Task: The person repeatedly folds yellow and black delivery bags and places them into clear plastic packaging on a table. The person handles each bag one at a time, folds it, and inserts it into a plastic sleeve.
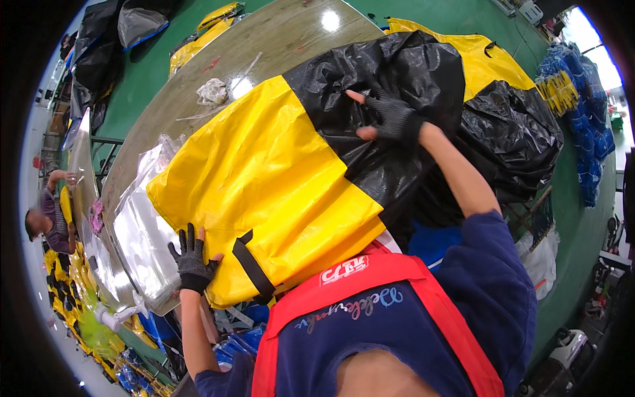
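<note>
- Yellow-and-black bag (278, 178): large, glossy, spread across the near end of the tabletop (291, 33); long axis from lower left (yellow part) to upper right (black part).
- Left hand (192, 261): gloved, fingers splayed flat on the yellow corner just beside a black strap (253, 264); grip wide, clasping nothing.
- Right hand (390, 118): gloved, at the far black end; grip narrow, bunching black film.
- Hands well apart, one at each end of the axis; neither nearer the middle.
- Clear plastic sheets (142, 231): left of the bag, beside the left hand.
</note>
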{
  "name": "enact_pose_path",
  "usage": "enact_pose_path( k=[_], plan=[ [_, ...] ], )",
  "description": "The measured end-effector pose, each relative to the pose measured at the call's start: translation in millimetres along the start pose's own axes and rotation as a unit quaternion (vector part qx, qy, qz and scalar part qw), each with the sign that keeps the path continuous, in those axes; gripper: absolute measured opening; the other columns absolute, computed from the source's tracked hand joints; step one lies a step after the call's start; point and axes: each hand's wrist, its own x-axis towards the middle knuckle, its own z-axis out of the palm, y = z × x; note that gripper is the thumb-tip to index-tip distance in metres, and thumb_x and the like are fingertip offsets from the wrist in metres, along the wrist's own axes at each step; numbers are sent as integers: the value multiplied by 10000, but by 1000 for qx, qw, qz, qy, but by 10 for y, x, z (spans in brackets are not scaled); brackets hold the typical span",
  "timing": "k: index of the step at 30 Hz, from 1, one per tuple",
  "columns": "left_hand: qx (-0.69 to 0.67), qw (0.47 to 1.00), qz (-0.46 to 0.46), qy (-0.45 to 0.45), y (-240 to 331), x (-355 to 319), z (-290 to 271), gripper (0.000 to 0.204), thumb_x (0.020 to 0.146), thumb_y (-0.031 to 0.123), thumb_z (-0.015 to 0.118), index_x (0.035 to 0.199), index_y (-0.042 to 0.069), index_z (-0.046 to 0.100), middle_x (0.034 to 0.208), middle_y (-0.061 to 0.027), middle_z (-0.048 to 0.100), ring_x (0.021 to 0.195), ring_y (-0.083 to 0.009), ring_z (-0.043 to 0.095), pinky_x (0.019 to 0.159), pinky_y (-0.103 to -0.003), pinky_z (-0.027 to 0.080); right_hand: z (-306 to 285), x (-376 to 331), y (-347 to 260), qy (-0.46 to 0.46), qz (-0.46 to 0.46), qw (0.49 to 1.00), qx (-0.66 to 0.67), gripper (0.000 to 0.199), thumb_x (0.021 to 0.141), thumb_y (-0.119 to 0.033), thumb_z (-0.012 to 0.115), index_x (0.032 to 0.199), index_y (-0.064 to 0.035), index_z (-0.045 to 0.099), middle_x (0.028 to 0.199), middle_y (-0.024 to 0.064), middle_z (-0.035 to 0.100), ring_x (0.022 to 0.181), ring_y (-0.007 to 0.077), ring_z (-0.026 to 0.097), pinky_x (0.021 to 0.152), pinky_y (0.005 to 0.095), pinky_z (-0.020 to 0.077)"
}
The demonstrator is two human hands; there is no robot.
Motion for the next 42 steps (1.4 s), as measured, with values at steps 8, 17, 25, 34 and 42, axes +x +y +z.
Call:
enact_pose_path(
  k=[8, 17, 25, 34, 42],
  plan=[
    [-167, 885, 401, 170, 1786, 1632, -1150, 735, 857, 594, 485, 1423, 137, 379, 1410, -197, 413, 1355, -426, 266, 1115, -554, 131, 682, -1517, -8, 144, -129, 932, -308, 483, 678, -172, 706, 1150, -146, 604, 1143, 155, 584, 1146, 372, 501, 1063, 576, 249],
    [-54, 814, 529, 234, 2035, 1802, -479, 439, 970, 306, 426, 1398, 209, 396, 1422, -145, 404, 1337, -365, 320, 1090, -527, 243, -518, 677, -977, -111, 49, 962, -244, 498, 851, -502, 525, 898, -42, 712, 949, 165, 687, 920, 376, 635, 853, 431, 472],
    [-160, 941, 70, 289, -163, 450, -520, 421, 976, 277, 468, 1356, 101, 427, 1385, -152, 444, 1287, -315, 399, 1059, -461, 305, -428, 1069, 55, -171, 189, 948, -189, 600, 867, -547, 492, 1144, -33, 631, 1192, 201, 605, 1116, 366, 557, 984, 385, 405],
    [-594, 683, -222, 363, 33, 139, 67, 360, 933, 309, 598, 993, -44, 627, 887, -129, 664, 789, -184, 578, 724, -349, 463, -333, 1047, 15, -145, 231, 943, -189, 580, 874, -548, 497, 1088, -33, 657, 1132, 195, 633, 1076, 356, 581, 947, 384, 427],
    [-180, 810, -118, 545, 136, 594, -373, 570, 888, 311, 563, 1351, 13, 415, 1367, -268, 426, 1244, -405, 428, 1062, -494, 299, -144, 885, 131, -58, 157, 954, -250, 640, 865, -589, 465, 1262, -100, 576, 1299, 164, 549, 1234, 341, 486, 1068, 421, 314]
  ],
)
